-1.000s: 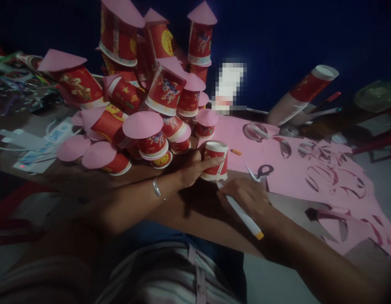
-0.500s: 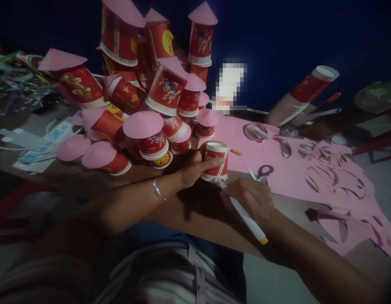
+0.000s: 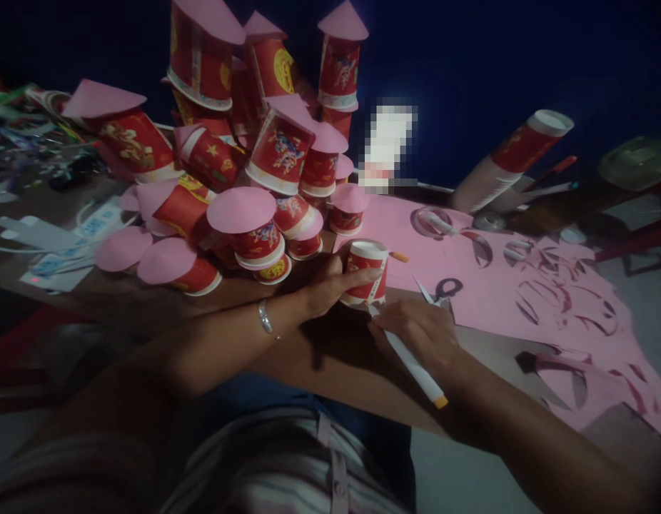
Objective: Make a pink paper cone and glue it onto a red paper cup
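Note:
My left hand (image 3: pixel 328 285) is wrapped around a red paper cup (image 3: pixel 365 271) with a white band at its top end, the thumb lying across the cup's front. A silver bracelet circles that wrist. My right hand (image 3: pixel 419 328) grips a slim white pen-shaped tool (image 3: pixel 413 368) with an orange end. Its tip meets the cup's lower edge, where the rim looks uneven; the exact kind of tool is unclear. Just behind the cup lies a small orange cap (image 3: pixel 399 257). Dark-handled scissors (image 3: pixel 440 291) rest beyond my right hand.
Several red cups with pink paper cones (image 3: pixel 242 214) are piled at left and behind. Pink paper sheets (image 3: pixel 485 300) with cut-out scraps (image 3: pixel 563 285) spread to the right. A white power strip (image 3: pixel 76 246) with cables sits far left. Another red cup (image 3: pixel 531 143) stands back right.
The tool and my right hand have shifted slightly left, its tip moving along the cup's lower edge. My left hand keeps its hold, with the cup nearly unmoved.

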